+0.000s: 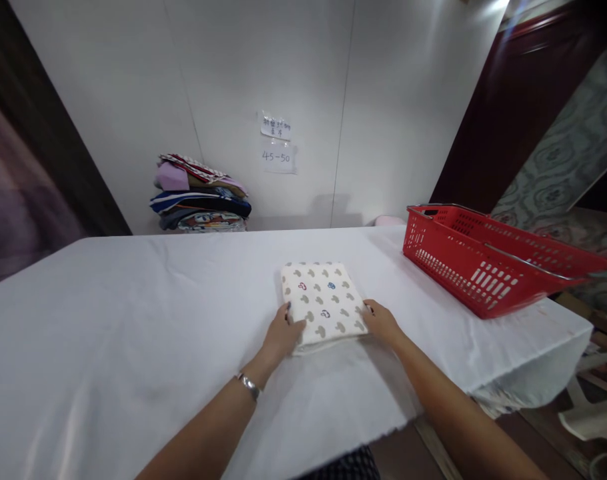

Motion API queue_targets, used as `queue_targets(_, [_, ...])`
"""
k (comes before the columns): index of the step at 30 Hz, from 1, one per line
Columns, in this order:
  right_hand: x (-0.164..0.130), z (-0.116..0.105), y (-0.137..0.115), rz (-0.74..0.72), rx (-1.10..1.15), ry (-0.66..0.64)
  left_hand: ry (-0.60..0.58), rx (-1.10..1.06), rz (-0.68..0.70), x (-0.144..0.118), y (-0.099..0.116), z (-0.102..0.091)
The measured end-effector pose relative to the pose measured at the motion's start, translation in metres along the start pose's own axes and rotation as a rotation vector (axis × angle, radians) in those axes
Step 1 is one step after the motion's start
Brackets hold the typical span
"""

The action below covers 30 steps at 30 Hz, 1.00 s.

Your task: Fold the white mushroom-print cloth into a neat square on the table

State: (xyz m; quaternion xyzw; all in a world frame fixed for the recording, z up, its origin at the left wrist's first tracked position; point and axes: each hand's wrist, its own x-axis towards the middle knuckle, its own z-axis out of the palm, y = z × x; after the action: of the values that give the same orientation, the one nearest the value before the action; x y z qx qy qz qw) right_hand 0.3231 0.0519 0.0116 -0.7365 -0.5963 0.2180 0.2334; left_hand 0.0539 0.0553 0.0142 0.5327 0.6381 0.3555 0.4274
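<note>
Folded cloth (323, 301): a cream-white piece folded into a thick, roughly square pad, with several layers showing along its near edge.
Pattern: rows of small beige-grey rounded shapes, like little heads with two ears; a few are drawn in other colours, one reddish near the far left, one blue beside it toward the right, and one dark outline closer to the middle.
Place of the cloth: flat on the white table (108, 320), a little right of the middle and toward the near edge, turned slightly so its corners point off square.
Left hand (282, 333): at the near left corner of the folded cloth, thumb on top of the fabric, fingers curled at the edge, grasping that corner lightly.
Right hand (381, 321): at the near right corner, fingers against the side edge of the cloth, touching it; whether it clasps the fabric or only presses on it I cannot tell.
Bracelet (249, 385): a thin metal band on the left wrist.
Red basket (483, 267): plastic, slotted walls, on the far right part of the table, well apart from the cloth.
Stack of fabrics (201, 197): mixed colours, piled against the far wall to the left.
Paper notes (277, 143): two sheets stuck on the wall above the table, the lower reading 45-50.
</note>
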Motion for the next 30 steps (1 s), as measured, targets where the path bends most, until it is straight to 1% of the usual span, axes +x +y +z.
queue_targets(1, [-0.012, 0.005, -0.004, 0.004, 0.071, -0.028, 0.004, -0.032, 0.003, 0.009, 0.003, -0.009])
queue_targets(2, [-0.026, 0.012, -0.010, -0.005, 0.161, -0.090, 0.018, -0.044, 0.004, 0.019, 0.007, -0.022])
queue_targets(4, [-0.057, 0.028, -0.021, -0.045, 0.410, -0.325, -0.012, -0.029, 0.067, 0.041, 0.012, -0.056])
queue_targets(5, [-0.070, 0.035, -0.027, -0.096, 0.522, -0.461, -0.040, 0.001, 0.076, 0.052, 0.013, -0.075])
queue_targets(6, [-0.079, 0.039, -0.032, -0.152, 0.606, -0.559, -0.049, 0.058, 0.076, 0.061, 0.014, -0.092])
queue_targets(7, [-0.083, 0.041, -0.035, -0.180, 0.650, -0.580, -0.035, 0.153, 0.060, 0.067, 0.015, -0.106])
queue_targets(8, [-0.081, 0.039, -0.036, -0.187, 0.675, -0.494, 0.024, 0.262, 0.049, 0.070, 0.015, -0.116])
queue_targets(9, [-0.073, 0.034, -0.036, -0.180, 0.690, -0.381, 0.077, 0.345, 0.054, 0.069, 0.014, -0.121])
queue_targets(10, [-0.060, 0.027, -0.033, -0.147, 0.713, -0.261, 0.135, 0.420, 0.080, 0.066, 0.013, -0.121])
queue_targets(11, [-0.043, 0.019, -0.028, -0.125, 0.738, -0.157, 0.179, 0.470, 0.129, 0.059, 0.012, -0.116])
queue_targets(12, [-0.024, 0.011, -0.022, -0.095, 0.750, -0.050, 0.223, 0.517, 0.216, 0.051, 0.011, -0.107])
queue_targets(13, [-0.005, 0.003, -0.015, -0.061, 0.739, 0.037, 0.249, 0.561, 0.330, 0.040, 0.009, -0.096])
queue_targets(14, [0.012, -0.003, -0.009, -0.010, 0.704, 0.104, 0.236, 0.592, 0.434, 0.028, 0.008, -0.083])
queue_targets(15, [0.027, -0.006, -0.002, 0.038, 0.649, 0.116, 0.203, 0.614, 0.529, 0.016, 0.009, -0.069])
queue_targets(16, [0.039, -0.008, 0.003, 0.059, 0.627, 0.118, 0.144, 0.628, 0.623, 0.005, 0.011, -0.055])
queue_targets(17, [0.049, -0.007, 0.006, 0.078, 0.606, 0.110, 0.104, 0.630, 0.690, -0.005, 0.014, -0.042])
queue_targets(19, [0.059, 0.000, 0.009, 0.089, 0.572, 0.072, 0.003, 0.668, 0.766, -0.018, 0.028, -0.017])
queue_targets(21, [0.063, 0.010, 0.007, 0.074, 0.537, 0.038, -0.049, 0.733, 0.789, -0.020, 0.046, 0.007])
queue_targets(22, [0.063, 0.015, 0.006, 0.057, 0.519, 0.029, -0.078, 0.777, 0.800, -0.017, 0.055, 0.019])
queue_targets(24, [0.062, 0.022, 0.006, 0.012, 0.487, 0.027, -0.088, 0.874, 0.785, -0.006, 0.071, 0.043])
queue_targets(27, [0.059, 0.026, 0.009, -0.049, 0.448, 0.034, -0.091, 1.003, 0.626, 0.015, 0.083, 0.075])
queue_targets(30, [0.059, 0.027, 0.016, -0.090, 0.423, 0.023, -0.093, 1.054, 0.512, 0.028, 0.084, 0.096])
